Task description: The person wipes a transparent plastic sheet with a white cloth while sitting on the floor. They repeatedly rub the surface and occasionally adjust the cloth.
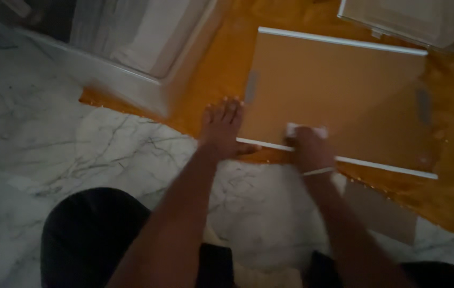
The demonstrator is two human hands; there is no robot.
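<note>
The glass shelf panel [339, 90] lay flat on the orange cloth [221, 69] over the marble floor [51, 133]. The left hand [221, 128] pressed open-palmed on its near-left corner; the right hand [309, 149] was clamped on a white cloth [306, 130] at the near edge. Wiping looked barely begun, most of the panel untouched.

Left hand [221, 128] flat, fingers spread; right hand [308, 149] curled.

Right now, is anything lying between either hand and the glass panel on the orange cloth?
Nothing visible blocks the left hand, which lies flat at the left near corner of the glass panel. Under the right hand a small white cloth is pressed on the glass near its white front edge.
</note>
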